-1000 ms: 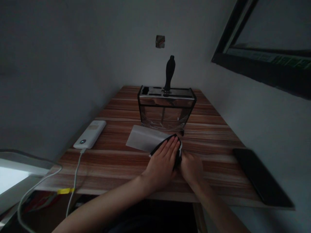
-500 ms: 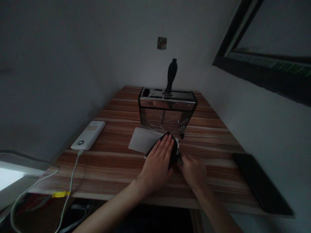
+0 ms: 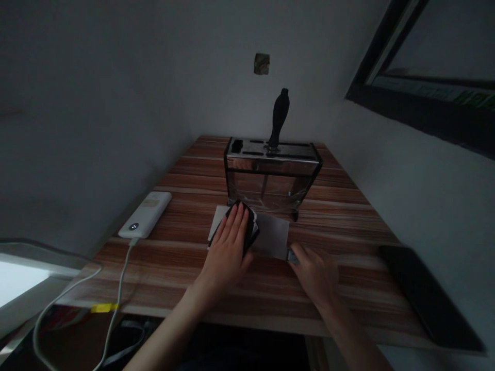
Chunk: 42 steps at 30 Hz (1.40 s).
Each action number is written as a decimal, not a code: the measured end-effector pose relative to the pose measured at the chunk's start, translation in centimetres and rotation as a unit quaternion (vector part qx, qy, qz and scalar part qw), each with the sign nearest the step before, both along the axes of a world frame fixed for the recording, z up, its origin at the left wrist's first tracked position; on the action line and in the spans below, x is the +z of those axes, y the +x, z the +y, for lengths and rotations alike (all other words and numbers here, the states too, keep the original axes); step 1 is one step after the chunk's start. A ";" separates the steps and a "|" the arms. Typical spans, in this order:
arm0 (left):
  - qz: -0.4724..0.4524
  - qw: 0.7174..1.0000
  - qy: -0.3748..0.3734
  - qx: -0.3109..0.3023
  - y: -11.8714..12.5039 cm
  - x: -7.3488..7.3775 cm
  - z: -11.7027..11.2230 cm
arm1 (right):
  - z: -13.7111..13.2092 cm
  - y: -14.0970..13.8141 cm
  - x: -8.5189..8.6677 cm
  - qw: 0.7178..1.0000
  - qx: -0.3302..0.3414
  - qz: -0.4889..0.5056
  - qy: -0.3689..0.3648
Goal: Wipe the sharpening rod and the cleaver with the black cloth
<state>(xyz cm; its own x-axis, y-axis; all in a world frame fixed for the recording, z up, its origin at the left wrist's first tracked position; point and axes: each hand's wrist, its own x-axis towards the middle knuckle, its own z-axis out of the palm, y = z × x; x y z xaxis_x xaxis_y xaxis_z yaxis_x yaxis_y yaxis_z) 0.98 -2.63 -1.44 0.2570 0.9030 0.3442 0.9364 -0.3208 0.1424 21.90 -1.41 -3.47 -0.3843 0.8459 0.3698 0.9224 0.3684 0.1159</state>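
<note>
My left hand lies flat with fingers stretched out, pressing a folded black cloth that shows some white at its edge. Under the cloth is the broad, pale rectangular blade of a cleaver, flat near the table's front; the cloth hides part of its left half. My right hand is closed around the cleaver's handle at the blade's right end, and only a small grey part of that handle shows. Just behind the blade stands a knife block with clear sides and a slotted metal top.
A black handle sticks up from the knife block. To the left lies a white power bank with a cable running over the table's front edge. A black phone-like slab lies at the right edge of the wood-grain table.
My left hand and the cloth have slid left along the blade, away from the handle, uncovering the blade's right half. My right hand keeps its grip on the handle.
</note>
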 end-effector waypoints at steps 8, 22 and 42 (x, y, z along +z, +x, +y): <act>-0.024 0.999 0.025 0.030 -1.6 0.2 0.2 | 0.0 0.0 0.2 1.000 0.010 -0.006 0.014; -0.051 0.995 0.054 0.071 -1.6 -0.6 0.1 | 0.1 -0.3 0.0 0.999 0.027 0.001 0.022; 0.023 0.999 0.010 -0.045 6.4 -0.2 -1.4 | -0.3 -0.7 -0.2 0.999 0.015 0.024 -0.015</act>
